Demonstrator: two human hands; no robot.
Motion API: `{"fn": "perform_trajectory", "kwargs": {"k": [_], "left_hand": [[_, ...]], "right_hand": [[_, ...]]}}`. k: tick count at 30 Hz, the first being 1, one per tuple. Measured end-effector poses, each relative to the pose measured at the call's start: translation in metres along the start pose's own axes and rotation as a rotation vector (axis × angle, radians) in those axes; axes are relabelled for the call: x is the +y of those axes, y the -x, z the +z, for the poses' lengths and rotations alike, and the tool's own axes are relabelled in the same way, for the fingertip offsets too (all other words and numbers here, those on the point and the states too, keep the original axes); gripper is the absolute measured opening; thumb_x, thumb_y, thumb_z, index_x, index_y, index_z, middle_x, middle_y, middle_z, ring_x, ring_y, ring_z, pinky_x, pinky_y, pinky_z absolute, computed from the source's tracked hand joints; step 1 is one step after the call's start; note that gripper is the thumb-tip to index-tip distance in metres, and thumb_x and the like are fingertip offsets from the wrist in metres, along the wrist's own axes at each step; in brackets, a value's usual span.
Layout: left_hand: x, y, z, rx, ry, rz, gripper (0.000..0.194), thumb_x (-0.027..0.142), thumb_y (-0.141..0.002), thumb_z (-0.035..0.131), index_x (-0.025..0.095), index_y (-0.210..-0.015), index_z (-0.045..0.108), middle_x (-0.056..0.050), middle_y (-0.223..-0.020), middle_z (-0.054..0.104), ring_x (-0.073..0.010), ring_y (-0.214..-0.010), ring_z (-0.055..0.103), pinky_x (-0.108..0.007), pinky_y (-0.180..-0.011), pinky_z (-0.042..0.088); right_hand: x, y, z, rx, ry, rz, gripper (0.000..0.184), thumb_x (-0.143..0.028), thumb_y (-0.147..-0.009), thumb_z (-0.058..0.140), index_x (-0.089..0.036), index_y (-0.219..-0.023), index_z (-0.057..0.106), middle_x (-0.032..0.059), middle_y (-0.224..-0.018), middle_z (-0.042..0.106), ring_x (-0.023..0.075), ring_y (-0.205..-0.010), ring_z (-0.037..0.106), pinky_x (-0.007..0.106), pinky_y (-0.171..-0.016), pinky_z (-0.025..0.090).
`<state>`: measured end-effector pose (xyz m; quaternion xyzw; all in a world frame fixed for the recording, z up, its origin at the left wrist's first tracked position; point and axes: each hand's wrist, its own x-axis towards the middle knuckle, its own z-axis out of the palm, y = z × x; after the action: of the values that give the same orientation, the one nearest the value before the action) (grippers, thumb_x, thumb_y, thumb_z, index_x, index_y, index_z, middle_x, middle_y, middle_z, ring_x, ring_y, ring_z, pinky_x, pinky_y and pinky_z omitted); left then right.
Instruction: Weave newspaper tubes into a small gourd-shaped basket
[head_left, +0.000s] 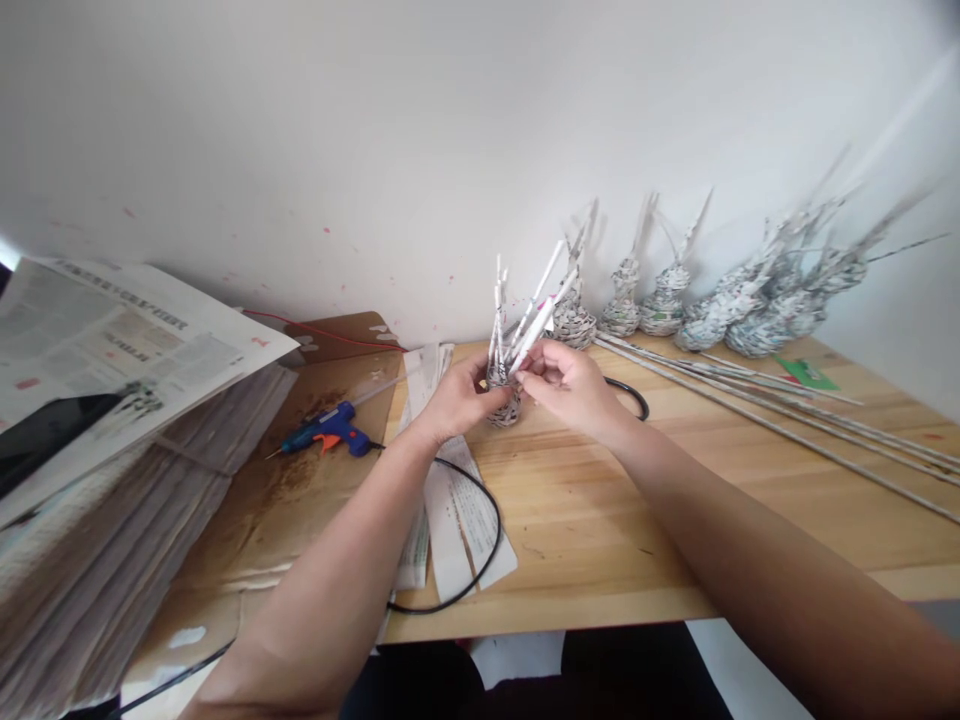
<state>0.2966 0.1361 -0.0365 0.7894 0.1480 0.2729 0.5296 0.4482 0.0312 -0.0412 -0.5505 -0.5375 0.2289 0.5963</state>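
Note:
In the head view a small woven newspaper vase [504, 405] stands on the wooden table, with several rolled paper tubes [498, 315] sticking up from its top. My left hand [466, 393] is wrapped around its left side, thumb across the front. On the right, my right hand [564, 380] pinches a paper tube [534, 335] close to the vase's rim; this tube leans up to the right. My fingers partly hide the weave and the tube's lower end.
A blue glue gun [330, 430] lies on cardboard at left, beside stacked newspapers [142, 500]. Its black cable [495, 540] loops over paper strips [450, 520]. Woven vases [664, 300] line the wall at right. Long paper rods [787, 400] lie across the table's right side.

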Motion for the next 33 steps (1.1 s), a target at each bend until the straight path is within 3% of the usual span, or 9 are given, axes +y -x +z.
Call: {"fn": "perform_trajectory", "kwargs": {"k": [8,14,22,27,33], "left_hand": [[0.006,0.002,-0.005,-0.036,-0.102,-0.044,0.034,0.028,-0.077,0.072,0.013,-0.108,0.073,-0.004,-0.095,0.073,-0.0173,-0.080,0.062,-0.028,-0.075,0.051],[0.000,0.002,-0.006,-0.087,0.033,-0.124,0.045,0.036,-0.079,0.077,0.013,-0.117,0.070,-0.008,-0.101,0.073,-0.0163,-0.073,0.064,-0.028,-0.066,0.055],[0.003,0.002,-0.016,-0.225,0.235,-0.125,0.052,0.049,-0.081,0.080,0.014,-0.117,0.071,-0.011,-0.115,0.072,-0.0209,-0.095,0.068,-0.031,-0.079,0.061],[-0.003,0.001,-0.018,-0.228,0.150,-0.087,0.048,0.051,-0.082,0.079,0.013,-0.111,0.073,-0.010,-0.108,0.073,-0.0198,-0.090,0.067,-0.030,-0.078,0.058],[-0.005,0.001,-0.017,-0.165,-0.059,0.013,0.046,0.047,-0.078,0.082,0.013,-0.107,0.073,-0.007,-0.099,0.074,-0.0217,-0.091,0.066,-0.033,-0.088,0.053]], "right_hand": [[-0.002,0.005,-0.003,0.045,0.132,-0.069,0.010,-0.029,-0.085,0.066,-0.022,-0.092,0.067,0.0046,-0.086,0.072,0.0195,-0.077,0.069,0.032,-0.069,0.055],[0.002,0.003,-0.001,0.062,0.108,-0.056,0.012,-0.033,-0.083,0.068,-0.023,-0.091,0.067,0.0053,-0.087,0.070,0.0209,-0.079,0.067,0.034,-0.070,0.057],[0.001,0.004,0.003,0.041,-0.008,-0.005,0.017,-0.034,-0.080,0.071,-0.022,-0.090,0.064,0.0029,-0.083,0.069,0.0186,-0.073,0.067,0.031,-0.064,0.057],[0.003,0.007,0.005,0.027,-0.002,-0.036,0.014,-0.034,-0.084,0.070,-0.022,-0.089,0.065,0.0032,-0.083,0.070,0.0185,-0.074,0.068,0.031,-0.065,0.057],[-0.001,0.010,0.006,0.015,0.070,-0.110,0.006,-0.027,-0.085,0.068,-0.021,-0.087,0.066,0.0027,-0.083,0.072,0.0169,-0.072,0.069,0.027,-0.062,0.056]]}}
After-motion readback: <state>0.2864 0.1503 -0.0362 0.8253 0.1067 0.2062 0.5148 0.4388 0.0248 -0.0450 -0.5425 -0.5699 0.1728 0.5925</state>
